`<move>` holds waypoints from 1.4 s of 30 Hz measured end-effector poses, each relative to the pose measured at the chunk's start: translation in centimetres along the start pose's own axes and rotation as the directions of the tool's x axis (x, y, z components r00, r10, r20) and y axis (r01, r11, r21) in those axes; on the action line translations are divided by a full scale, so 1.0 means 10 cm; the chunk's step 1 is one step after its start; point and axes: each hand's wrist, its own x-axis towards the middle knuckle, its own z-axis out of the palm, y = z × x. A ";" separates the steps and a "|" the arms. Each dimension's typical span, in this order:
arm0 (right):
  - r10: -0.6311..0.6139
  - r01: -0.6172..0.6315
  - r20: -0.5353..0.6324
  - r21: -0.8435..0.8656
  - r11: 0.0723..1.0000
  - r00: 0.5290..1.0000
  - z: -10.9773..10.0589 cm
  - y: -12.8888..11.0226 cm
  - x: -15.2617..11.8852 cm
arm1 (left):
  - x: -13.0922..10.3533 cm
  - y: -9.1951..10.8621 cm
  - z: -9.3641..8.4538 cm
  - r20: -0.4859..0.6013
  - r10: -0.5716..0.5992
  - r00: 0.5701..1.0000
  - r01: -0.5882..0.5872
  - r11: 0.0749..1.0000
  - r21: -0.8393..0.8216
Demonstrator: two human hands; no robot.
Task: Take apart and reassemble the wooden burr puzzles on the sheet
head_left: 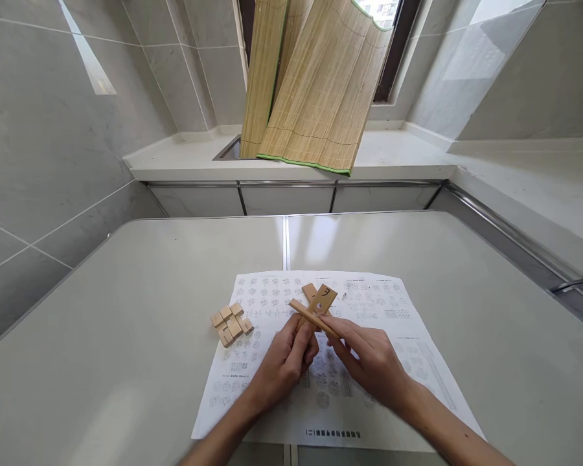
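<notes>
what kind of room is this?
Likely a home kitchen: grey tiled walls, a white counter with a sink under a window, bamboo mats leaning there. Both hands work wooden puzzle pieces over a table.

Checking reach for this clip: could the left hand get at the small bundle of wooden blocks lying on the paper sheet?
Probably yes. The blocks lie in the open just left of the left hand, nothing between them. But that hand is holding wooden sticks together with the right hand.

I am seeing a printed instruction sheet [369, 388] lying on the white table [126, 323]; bamboo mats [311, 84] are leaning on the counter [403, 162] beyond that table, against the window [398, 39].
</notes>
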 end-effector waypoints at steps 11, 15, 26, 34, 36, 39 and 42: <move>0.215 -0.200 0.098 -0.144 0.969 0.972 0.06 0.12 0.05 | 0.04 0.05 -0.02 -0.131 0.016 0.991 -0.024 0.998 -0.060; 0.230 -0.202 0.151 -0.181 0.962 0.961 0.09 0.16 0.03 | 0.05 0.04 -0.05 -0.159 -0.004 0.987 -0.009 0.997 -0.083; 0.216 -0.193 0.153 -0.151 0.970 0.964 0.02 0.14 0.04 | 0.05 0.03 -0.10 -0.224 0.002 0.975 -0.005 1.000 -0.013; 0.148 -0.132 0.195 -0.092 0.987 0.969 -0.05 0.15 0.07 | 0.05 0.02 -0.09 -0.244 0.021 0.970 -0.021 1.000 0.001; 0.131 -0.114 0.241 -0.083 0.990 0.962 -0.07 0.16 0.07 | 0.05 0.02 -0.09 -0.251 0.025 0.968 -0.025 1.000 0.004; 0.115 -0.096 0.315 -0.075 0.993 0.942 -0.09 0.18 0.07 | 0.06 0.01 -0.09 -0.264 0.033 0.964 -0.030 0.999 0.012; 0.120 -0.109 0.349 -0.052 0.993 0.930 -0.13 0.18 0.08 | 0.06 0.01 -0.09 -0.270 0.038 0.962 -0.034 0.999 0.020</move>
